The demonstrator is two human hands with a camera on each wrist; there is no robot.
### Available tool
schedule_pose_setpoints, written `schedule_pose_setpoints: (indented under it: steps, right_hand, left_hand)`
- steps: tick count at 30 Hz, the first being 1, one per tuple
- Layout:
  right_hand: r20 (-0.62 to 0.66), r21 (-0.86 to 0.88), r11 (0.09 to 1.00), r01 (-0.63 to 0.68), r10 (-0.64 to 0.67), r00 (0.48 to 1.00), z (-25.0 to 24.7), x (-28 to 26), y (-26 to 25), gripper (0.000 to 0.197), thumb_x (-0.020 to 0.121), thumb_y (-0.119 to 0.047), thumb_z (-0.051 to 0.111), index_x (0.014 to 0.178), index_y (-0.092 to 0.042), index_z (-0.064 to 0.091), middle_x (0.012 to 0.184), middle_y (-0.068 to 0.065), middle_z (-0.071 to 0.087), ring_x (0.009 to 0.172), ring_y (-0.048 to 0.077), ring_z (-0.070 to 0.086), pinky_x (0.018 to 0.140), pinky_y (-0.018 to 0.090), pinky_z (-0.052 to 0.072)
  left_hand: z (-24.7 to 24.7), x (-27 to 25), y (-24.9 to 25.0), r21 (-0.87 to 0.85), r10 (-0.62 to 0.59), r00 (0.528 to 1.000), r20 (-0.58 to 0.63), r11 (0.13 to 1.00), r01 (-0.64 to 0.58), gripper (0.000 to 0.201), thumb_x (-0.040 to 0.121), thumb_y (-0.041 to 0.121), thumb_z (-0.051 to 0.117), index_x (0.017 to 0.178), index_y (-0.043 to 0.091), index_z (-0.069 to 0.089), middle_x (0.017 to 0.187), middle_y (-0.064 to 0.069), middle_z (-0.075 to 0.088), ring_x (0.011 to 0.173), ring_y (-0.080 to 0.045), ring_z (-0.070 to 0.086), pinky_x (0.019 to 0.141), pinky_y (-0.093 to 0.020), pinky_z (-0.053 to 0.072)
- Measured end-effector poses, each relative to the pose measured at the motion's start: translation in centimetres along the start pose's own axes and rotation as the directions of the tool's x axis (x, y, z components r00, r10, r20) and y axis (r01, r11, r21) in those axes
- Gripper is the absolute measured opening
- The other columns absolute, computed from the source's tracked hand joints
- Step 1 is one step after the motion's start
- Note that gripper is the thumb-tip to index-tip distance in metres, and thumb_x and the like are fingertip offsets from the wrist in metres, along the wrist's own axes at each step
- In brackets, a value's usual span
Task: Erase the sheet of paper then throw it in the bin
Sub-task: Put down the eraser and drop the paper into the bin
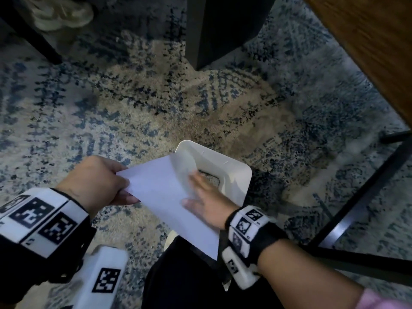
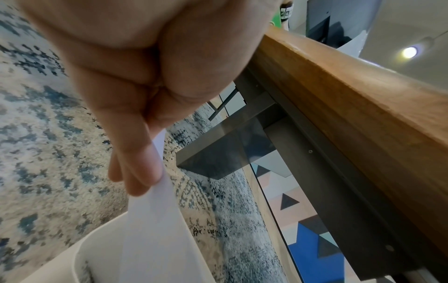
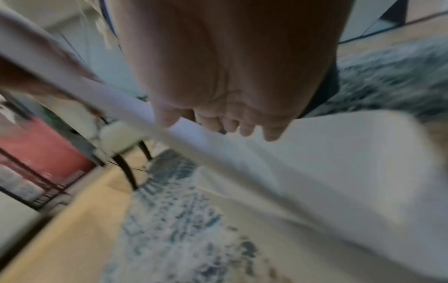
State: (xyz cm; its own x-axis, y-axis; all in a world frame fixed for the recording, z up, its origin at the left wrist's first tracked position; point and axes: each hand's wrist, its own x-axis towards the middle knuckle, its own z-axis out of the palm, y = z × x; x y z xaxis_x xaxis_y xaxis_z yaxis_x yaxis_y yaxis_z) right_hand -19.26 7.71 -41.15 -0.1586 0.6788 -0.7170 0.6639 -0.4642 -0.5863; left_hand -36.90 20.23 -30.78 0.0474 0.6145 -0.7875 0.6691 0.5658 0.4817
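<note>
A blank white sheet of paper (image 1: 165,192) hangs tilted over the open white bin (image 1: 234,166), which stands on the patterned rug. My left hand (image 1: 127,188) pinches the sheet's left corner between thumb and fingers; the left wrist view shows those fingers (image 2: 140,162) lying along the paper (image 2: 155,229) above the bin's rim (image 2: 97,241). My right hand (image 1: 200,192) grips the curled right edge just above the bin's mouth. The blurred right wrist view shows the right hand (image 3: 218,124) with the paper's edge (image 3: 194,132) between thumb and fingers, the bin (image 3: 339,153) below.
A wooden tabletop (image 1: 367,52) overhangs at the upper right, with a dark pedestal (image 1: 223,30) behind the bin. Black metal chair legs (image 1: 356,197) run along the right. A pale shoe (image 1: 60,14) sits at the far left. My dark-trousered knee (image 1: 189,275) is below the paper.
</note>
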Motion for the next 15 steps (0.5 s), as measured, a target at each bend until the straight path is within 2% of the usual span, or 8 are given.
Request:
schedule_pose_setpoints:
  steps: [2, 3, 6, 8, 10, 12, 13, 15]
  right_hand:
    - [0.106, 0.075, 0.992, 0.098, -0.106, 0.989, 1.3, 0.1, -1.7, 0.066, 0.100, -0.043, 0.035, 0.152, -0.023, -0.001, 0.157, -0.009, -0.011, 0.143, 0.005, -0.008, 0.112, 0.022, -0.004]
    - [0.152, 0.077, 0.995, 0.058, -0.070, 0.986, 1.6, 0.1, -1.1, 0.064, 0.100, -0.042, 0.034, 0.153, -0.022, 0.003, 0.159, -0.007, -0.004, 0.144, 0.007, -0.002, 0.110, 0.018, -0.001]
    - [0.176, -0.031, 0.946, -0.324, 0.324, 0.930, 0.4, 1.6, 2.9, 0.061, 0.101, -0.046, 0.031, 0.152, -0.015, 0.019, 0.157, 0.010, 0.022, 0.140, 0.025, 0.030, 0.109, 0.029, 0.026]
    - [0.078, -0.115, 0.912, -0.395, 0.404, 0.911, -1.0, 2.4, 4.1, 0.063, 0.101, -0.047, 0.030, 0.152, -0.014, 0.014, 0.156, 0.016, 0.019, 0.138, 0.031, 0.031, 0.106, 0.037, 0.031]
    - [-0.011, -0.048, 0.969, -0.241, 0.241, 0.971, -1.1, 2.8, 2.2, 0.067, 0.099, -0.048, 0.032, 0.152, -0.021, 0.002, 0.160, 0.010, -0.001, 0.146, 0.027, 0.007, 0.116, 0.041, 0.014]
    - [0.006, 0.060, 0.998, 0.011, -0.011, 1.000, -0.3, 2.7, -1.2, 0.067, 0.099, -0.049, 0.032, 0.151, -0.030, -0.005, 0.159, -0.001, -0.014, 0.145, 0.017, -0.009, 0.115, 0.037, -0.001]
    - [0.064, 0.098, 0.990, 0.097, -0.104, 0.993, 0.2, 2.7, -2.6, 0.066, 0.099, -0.049, 0.031, 0.151, -0.031, -0.006, 0.158, -0.004, -0.015, 0.144, 0.013, -0.011, 0.113, 0.034, -0.003]
    - [0.195, 0.117, 0.989, 0.090, -0.112, 0.974, 0.8, 2.7, -2.9, 0.064, 0.100, -0.046, 0.030, 0.151, -0.029, -0.005, 0.159, -0.003, -0.009, 0.146, 0.013, -0.004, 0.114, 0.028, 0.000]
  left_hand:
    - [0.2, 0.1, 0.1, -0.002, 0.005, 1.000, 0.006, 1.000, -0.005, 0.027, 0.081, -0.016, 0.044, 0.062, -0.004, 0.059, 0.040, -0.017, 0.059, 0.031, -0.020, 0.059, 0.041, -0.033, 0.055]
    - [0.2, 0.2, 0.1, -0.003, 0.009, 1.000, 0.009, 1.000, -0.009, 0.027, 0.081, -0.017, 0.043, 0.063, -0.004, 0.059, 0.042, -0.017, 0.060, 0.031, -0.020, 0.059, 0.041, -0.032, 0.055]
    - [-0.2, 0.2, 0.0, -0.011, 0.008, 1.000, 0.019, 1.000, -0.007, 0.026, 0.079, -0.019, 0.043, 0.065, -0.006, 0.061, 0.043, -0.017, 0.062, 0.032, -0.019, 0.060, 0.040, -0.029, 0.056]
    - [-0.4, 0.1, -0.1, -0.006, 0.013, 1.000, 0.019, 1.000, -0.013, 0.027, 0.077, -0.020, 0.043, 0.062, -0.005, 0.060, 0.034, -0.010, 0.060, 0.031, -0.019, 0.059, 0.038, -0.027, 0.055]
    - [-0.2, 0.0, -0.1, -0.005, 0.014, 1.000, 0.025, 1.000, -0.014, 0.029, 0.078, -0.020, 0.043, 0.060, -0.005, 0.059, 0.031, -0.008, 0.058, 0.030, -0.019, 0.059, 0.038, -0.026, 0.055]
    - [0.1, 0.0, 0.0, -0.002, 0.009, 0.999, 0.038, 1.000, -0.009, 0.027, 0.079, -0.019, 0.043, 0.063, -0.006, 0.060, 0.032, -0.009, 0.059, 0.031, -0.019, 0.059, 0.040, -0.029, 0.055]
    - [0.2, 0.0, 0.0, 0.002, 0.007, 0.999, 0.046, 1.000, -0.007, 0.026, 0.080, -0.018, 0.043, 0.065, -0.006, 0.060, 0.033, -0.010, 0.060, 0.031, -0.019, 0.059, 0.041, -0.029, 0.054]
    - [0.2, 0.0, -0.1, 0.002, 0.007, 0.999, 0.053, 1.000, -0.007, 0.029, 0.080, -0.018, 0.042, 0.063, -0.004, 0.060, 0.034, -0.010, 0.061, 0.030, -0.018, 0.058, 0.039, -0.027, 0.054]
